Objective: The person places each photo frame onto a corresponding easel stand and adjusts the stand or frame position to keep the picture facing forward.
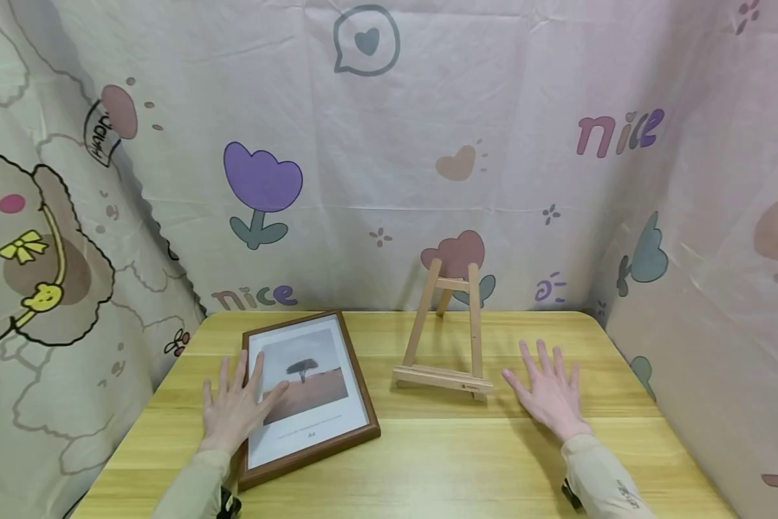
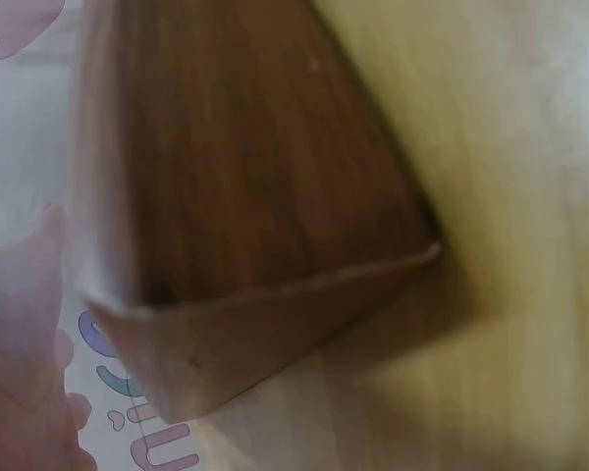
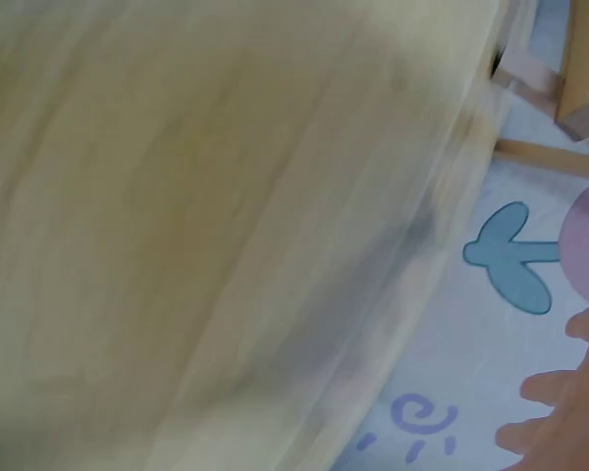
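On the left part of the wood-grain surface (image 1: pixel 440 461), a brown picture frame (image 1: pixel 355 364) is lying face up and skewed, its tree print (image 1: pixel 324 393) showing. I am seeing the person's left hand (image 1: pixel 233 411) lying spread over the frame's left edge, fingers apart, the thumb reaching across the print; it is gripping nothing, and from afar I am not managing to tell whether it is touching the frame or hovering just above it. Between the frame and the right hand (image 1: pixel 551 400), a small wooden tabletop easel (image 1: pixel 440 377) is standing upright. The right hand is holding nothing either, its fingers fanning out to the right of the easel, apart from it. I am judging this as a stage ahead of any grip, both hands being poised rather than working. As I am reading it, the next move is calling for a firm hold on the frame: the left fingers curling round the near side, the right hand passing clear of the easel's slim legs (image 1: pixel 476 331) to take the opposite edge.
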Motion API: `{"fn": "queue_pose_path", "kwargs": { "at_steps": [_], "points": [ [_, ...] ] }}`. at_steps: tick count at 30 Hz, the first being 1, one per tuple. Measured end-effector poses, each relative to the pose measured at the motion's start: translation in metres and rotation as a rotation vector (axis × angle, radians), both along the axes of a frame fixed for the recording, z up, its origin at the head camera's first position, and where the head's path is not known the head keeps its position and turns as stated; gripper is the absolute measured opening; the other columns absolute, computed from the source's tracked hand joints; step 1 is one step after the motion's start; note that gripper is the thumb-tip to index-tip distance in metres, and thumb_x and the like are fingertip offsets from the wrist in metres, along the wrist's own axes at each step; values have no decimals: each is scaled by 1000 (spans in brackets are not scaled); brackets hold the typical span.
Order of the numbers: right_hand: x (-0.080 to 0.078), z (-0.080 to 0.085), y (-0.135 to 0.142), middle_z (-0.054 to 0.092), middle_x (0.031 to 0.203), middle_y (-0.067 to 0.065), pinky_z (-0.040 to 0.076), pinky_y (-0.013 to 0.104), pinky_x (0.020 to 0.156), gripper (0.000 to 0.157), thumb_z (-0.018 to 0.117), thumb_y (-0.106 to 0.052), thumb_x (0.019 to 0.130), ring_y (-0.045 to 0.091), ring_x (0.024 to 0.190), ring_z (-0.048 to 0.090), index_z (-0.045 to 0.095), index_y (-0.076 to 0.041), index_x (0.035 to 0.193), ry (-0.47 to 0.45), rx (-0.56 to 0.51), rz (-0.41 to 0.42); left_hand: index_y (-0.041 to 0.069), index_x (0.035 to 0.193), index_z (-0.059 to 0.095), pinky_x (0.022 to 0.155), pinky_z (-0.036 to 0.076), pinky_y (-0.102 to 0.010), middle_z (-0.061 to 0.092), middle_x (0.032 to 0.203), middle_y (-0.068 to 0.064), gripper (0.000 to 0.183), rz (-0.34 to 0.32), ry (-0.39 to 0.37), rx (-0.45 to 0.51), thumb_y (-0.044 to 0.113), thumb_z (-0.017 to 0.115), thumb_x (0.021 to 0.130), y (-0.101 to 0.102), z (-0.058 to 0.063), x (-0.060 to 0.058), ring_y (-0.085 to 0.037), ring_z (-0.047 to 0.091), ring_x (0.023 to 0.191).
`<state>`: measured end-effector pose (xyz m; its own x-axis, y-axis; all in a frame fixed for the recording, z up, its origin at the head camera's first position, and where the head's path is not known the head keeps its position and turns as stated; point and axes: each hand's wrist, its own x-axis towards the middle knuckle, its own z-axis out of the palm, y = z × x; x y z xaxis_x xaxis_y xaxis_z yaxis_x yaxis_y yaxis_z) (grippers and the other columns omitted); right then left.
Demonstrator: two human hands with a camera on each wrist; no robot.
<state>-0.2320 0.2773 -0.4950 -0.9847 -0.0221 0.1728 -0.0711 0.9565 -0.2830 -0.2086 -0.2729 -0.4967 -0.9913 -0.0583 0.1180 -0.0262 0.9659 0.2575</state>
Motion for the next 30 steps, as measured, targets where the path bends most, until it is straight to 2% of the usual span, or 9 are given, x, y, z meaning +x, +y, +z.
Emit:
{"fn": "queue_pose_path", "kwargs": {
  "at_steps": [4, 10, 14, 17, 19, 21, 23, 25, 30],
  "points": [
    [1, 4, -5, 8, 167, 26, -6, 77, 114, 82, 37, -66, 101, 56, 150, 4, 17, -16, 162, -32, -45, 12, 22, 164, 4, 114, -3, -77, 6, 169, -20, 93, -5, 16, 18, 71, 43, 96, 1, -1, 3, -49, -5, 154],
    [4, 12, -9, 14, 165, 28, 3, 77, 114, 84, 37, -66, 101, 56, 149, 13, 12, -15, 163, -46, -94, 34, 17, 163, 0, 112, -1, -80, 2, 169, -22, 97, -13, 12, 43, 72, 43, 96, 5, 1, 9, -51, -5, 153],
    [8, 18, -16, 30, 158, 32, 13, 76, 114, 84, 43, -63, 100, 58, 143, 28, 14, -16, 163, 12, -125, 59, 9, 163, 0, 111, -2, -80, 1, 166, -30, 102, 14, -21, 70, 74, 40, 95, 5, 2, 15, -53, -3, 152],
    [11, 17, -24, 48, 144, 33, 25, 74, 110, 84, 51, -60, 98, 55, 131, 45, 21, -15, 162, 80, -156, 63, 4, 161, -2, 111, -2, -81, -2, 163, -35, 106, 34, -52, 85, 76, 39, 94, 4, 2, 22, -54, -2, 151],
    [13, 15, -30, 59, 127, 29, 40, 67, 101, 81, 57, -57, 96, 49, 116, 56, 31, -13, 158, 126, -188, 64, 2, 161, -4, 110, -2, -81, -4, 162, -37, 108, 43, -71, 95, 76, 39, 94, 3, 1, 27, -55, -1, 151],
    [16, 13, -37, 65, 110, 21, 49, 52, 87, 75, 63, -52, 93, 36, 98, 62, 42, -9, 151, 156, -235, 77, 1, 160, -5, 110, -1, -82, -5, 161, -38, 109, 48, -89, 101, 75, 39, 94, 3, 1, 31, -56, 0, 150],
    [18, 11, -44, 64, 94, 12, 47, 36, 74, 68, 68, -49, 91, 23, 83, 58, 52, -6, 141, 159, -284, 96, 0, 160, -5, 109, 0, -82, -4, 161, -38, 110, 55, -100, 108, 76, 40, 94, 3, 1, 36, -58, 1, 149],
    [21, 10, -52, 63, 87, 6, 43, 27, 68, 62, 71, -47, 90, 16, 77, 54, 58, -5, 133, 139, -314, 123, -2, 160, -2, 110, 2, -82, -2, 161, -39, 111, 64, -114, 111, 77, 39, 94, 3, 2, 39, -59, 3, 148],
    [25, 9, -74, 63, 80, -4, 44, 22, 67, 51, 73, -44, 89, 7, 73, 53, 64, -8, 123, 71, -356, 187, -6, 158, -5, 112, 11, -79, 7, 159, -43, 115, 90, -184, 121, 79, 36, 93, 3, 3, 44, -64, 12, 143]
  ]
}}
